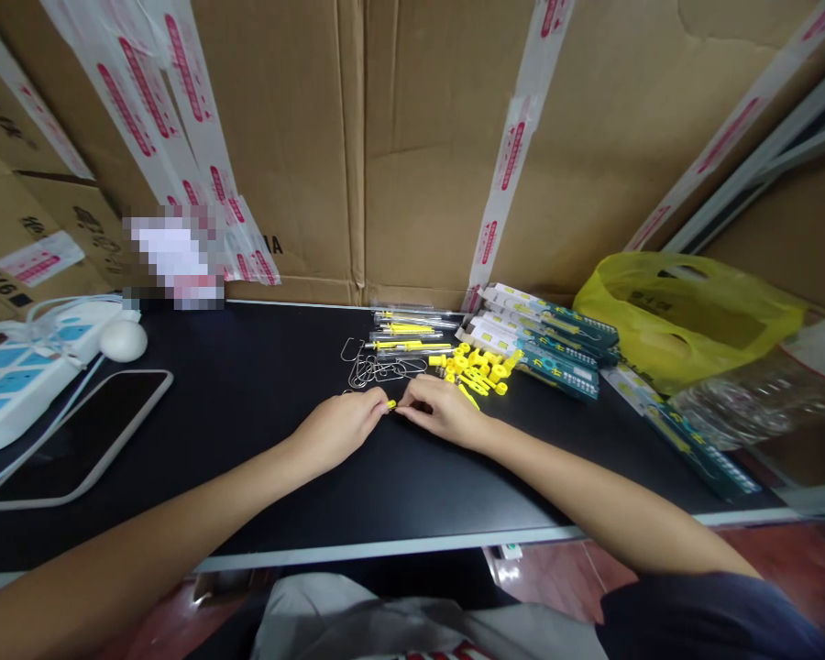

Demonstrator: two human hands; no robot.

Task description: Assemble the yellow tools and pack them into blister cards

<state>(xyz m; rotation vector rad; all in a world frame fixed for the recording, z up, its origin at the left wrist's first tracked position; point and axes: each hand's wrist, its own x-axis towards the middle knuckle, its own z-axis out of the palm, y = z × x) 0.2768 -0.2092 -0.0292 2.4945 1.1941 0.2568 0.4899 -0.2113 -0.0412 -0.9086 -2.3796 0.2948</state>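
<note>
Over the middle of the black table, my left hand (344, 423) pinches a small yellow plastic piece (390, 404) between thumb and fingertips. My right hand (450, 411) is closed in a pinch just to the right of it; whatever its fingertips hold is too small to make out. Behind my hands lies a tangle of bent metal wire hooks (385, 369). A loose heap of yellow plastic parts (481, 368) sits just beyond my right hand. Slim clear tubes with yellow rods (412, 330) lie in a row farther back.
Green-and-white narrow boxes (556, 353) are stacked at the right, near a yellow plastic bag (694, 312) and a clear plastic bottle (742, 403). On the left are a phone (82, 440) and a white power strip (34, 357) with cables. Large cardboard boxes (426, 156) wall off the back.
</note>
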